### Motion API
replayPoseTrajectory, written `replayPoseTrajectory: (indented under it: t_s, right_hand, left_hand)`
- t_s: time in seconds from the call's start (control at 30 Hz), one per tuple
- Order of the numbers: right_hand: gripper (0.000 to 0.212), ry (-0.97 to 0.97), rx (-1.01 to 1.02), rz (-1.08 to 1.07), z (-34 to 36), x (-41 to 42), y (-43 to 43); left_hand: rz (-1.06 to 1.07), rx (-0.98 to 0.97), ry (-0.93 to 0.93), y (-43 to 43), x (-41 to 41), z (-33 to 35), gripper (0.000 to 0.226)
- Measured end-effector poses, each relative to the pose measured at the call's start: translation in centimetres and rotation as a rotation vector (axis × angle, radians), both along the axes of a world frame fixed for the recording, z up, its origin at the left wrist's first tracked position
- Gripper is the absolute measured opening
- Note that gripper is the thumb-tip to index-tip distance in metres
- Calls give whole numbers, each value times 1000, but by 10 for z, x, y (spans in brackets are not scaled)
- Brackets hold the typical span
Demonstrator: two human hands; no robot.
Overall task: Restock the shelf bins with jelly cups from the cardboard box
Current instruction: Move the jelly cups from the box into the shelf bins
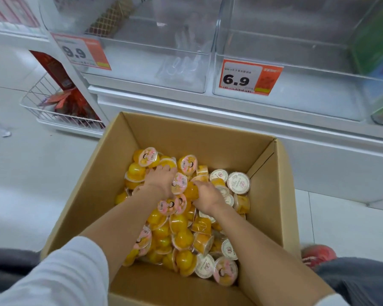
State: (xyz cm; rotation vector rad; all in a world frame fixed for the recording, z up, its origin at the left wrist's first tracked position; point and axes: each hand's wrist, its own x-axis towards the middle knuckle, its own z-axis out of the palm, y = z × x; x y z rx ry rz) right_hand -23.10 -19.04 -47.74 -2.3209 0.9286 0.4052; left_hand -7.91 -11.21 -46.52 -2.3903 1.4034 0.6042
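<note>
1. L hand (159, 177) palm-down on jelly cups (179, 226), far-left side of pile; fingertips sunk among them, can't tell if gripping.
2. R hand (206, 195) wrapped round one orange jelly cup (189, 191), mid-pile.
3. Cups lie loose in open cardboard box (175, 133) on floor (31, 173), just in front of shelf.
4. Shelf bins (296, 85) above box: clear plastic, price tags 9.9 (80, 53) and 6.9 (248, 77).

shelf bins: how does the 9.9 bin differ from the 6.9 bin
The 9.9 bin sits left and holds a crumpled clear plastic piece; the 6.9 bin sits right and looks bare. The 9.9 tag is blurred, the 6.9 tag sharp. Both bins are clear plastic and hold no jelly cups.
</note>
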Motion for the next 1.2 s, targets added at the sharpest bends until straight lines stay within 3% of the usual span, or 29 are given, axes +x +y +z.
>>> replayPoseTrajectory:
  t_s: [0.1, 0.23, 0.4, 0.5, 0.57, 0.67, 0.73, 0.83, 0.9, 1.0, 1.2]
  right_hand:
    - [67, 28, -115, 58, -13, 5, 3]
    - [62, 38, -219, 47, -22, 13, 4]
    - [54, -36, -205, 21, -10, 11, -7]
    - [52, -97, -203, -125, 15, 1, -19]
    - [51, -159, -60, -315, 36, -6, -27]
    - [33, -308, 320, -629, 76, -7, -41]
    - [25, -402, 507, -823, 103, -8, -51]
    - [31, -555, 668, -873, 149, -22, -57]
    - [33, -665, 790, -872, 174, -32, -58]
    - [41, -802, 933, -801, 213, -43, -58]
    - [25, -895, 583, -838, 281, -47, -80]
  left_hand:
    - [-66, -17, -69, 0, -2, -7, 94]
    - [-75, -52, -61, -3, -6, -5, 77]
    - [-20, -135, 95, 1, 5, 8, 73]
    - [96, -256, 231, 0, 8, 27, 78]
    - [231, -335, 354, -7, 7, 49, 69]
    - [467, -389, 708, -20, 1, 85, 63]
    - [553, -400, 908, -30, -6, 111, 47]
    - [678, -438, 1130, -44, -20, 156, 41]
    - [700, -485, 1158, -49, -27, 185, 42]
    - [642, -571, 1174, -58, -33, 221, 44]
    - [305, -812, 1088, -87, -46, 298, 35]
